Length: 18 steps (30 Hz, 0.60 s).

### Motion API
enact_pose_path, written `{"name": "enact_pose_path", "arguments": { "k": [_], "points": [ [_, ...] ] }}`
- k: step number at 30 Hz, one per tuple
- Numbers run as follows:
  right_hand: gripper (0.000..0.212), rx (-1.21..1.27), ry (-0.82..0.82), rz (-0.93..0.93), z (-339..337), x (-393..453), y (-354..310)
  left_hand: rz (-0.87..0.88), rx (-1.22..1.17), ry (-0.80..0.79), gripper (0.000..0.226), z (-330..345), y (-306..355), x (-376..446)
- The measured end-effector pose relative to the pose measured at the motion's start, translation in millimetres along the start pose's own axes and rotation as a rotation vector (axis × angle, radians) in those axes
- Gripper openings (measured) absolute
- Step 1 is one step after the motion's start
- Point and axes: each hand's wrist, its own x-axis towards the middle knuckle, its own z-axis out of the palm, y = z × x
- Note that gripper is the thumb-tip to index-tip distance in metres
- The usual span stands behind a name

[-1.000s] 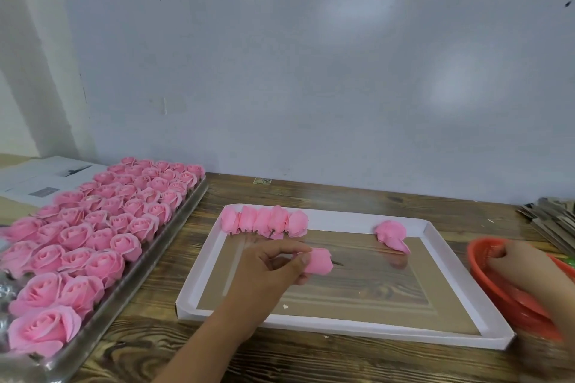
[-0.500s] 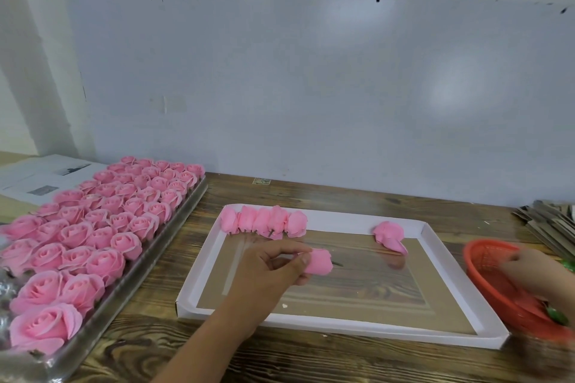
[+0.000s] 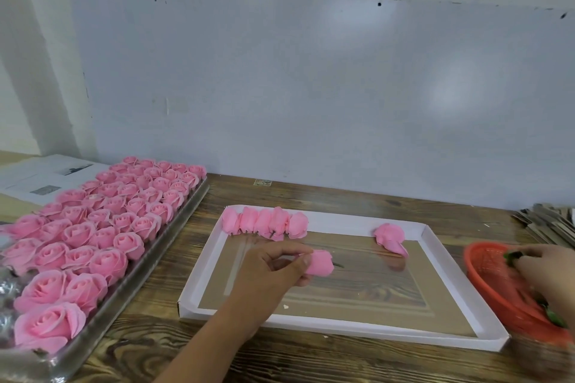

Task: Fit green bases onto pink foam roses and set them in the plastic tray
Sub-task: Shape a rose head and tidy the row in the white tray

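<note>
Your left hand (image 3: 273,270) pinches a pink rose (image 3: 320,262) between thumb and fingers, holding it on its side above the middle of the white tray (image 3: 314,328) with its underside turned right, probably so that a base can be pushed on from that side. The bloom sticks out just past your fingertips, off the tray floor. Your right hand (image 3: 543,267) is at the desk's right edge, fingers closed on a green base (image 3: 512,256) over the red basket (image 3: 485,286) (more green pieces lie in the basket's near end). Rose and base are well apart, so the fitting is not yet done. Five roses (image 3: 266,223) lie side by side along the tray's far rim at its left corner, a neat start to a row, and one loose rose (image 3: 390,236) sits near the far right corner. The metal tray (image 3: 130,280) along the desk's left edge holds the packed supply within reach of your left hand.
</note>
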Motion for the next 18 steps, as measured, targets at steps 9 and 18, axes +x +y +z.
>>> {"name": "enact_pose_path", "arguments": {
  "k": [9, 18],
  "points": [
    [0.026, 0.268, -0.197, -0.418, 51, -102, -79, -0.024, -0.042, -0.014, 0.021, 0, 2, -1],
    [0.037, 0.265, -0.389, -0.541, 112, -180, -110, 0.002, -0.019, -0.005, 0.025, 3, -2, -1]
  ]
}}
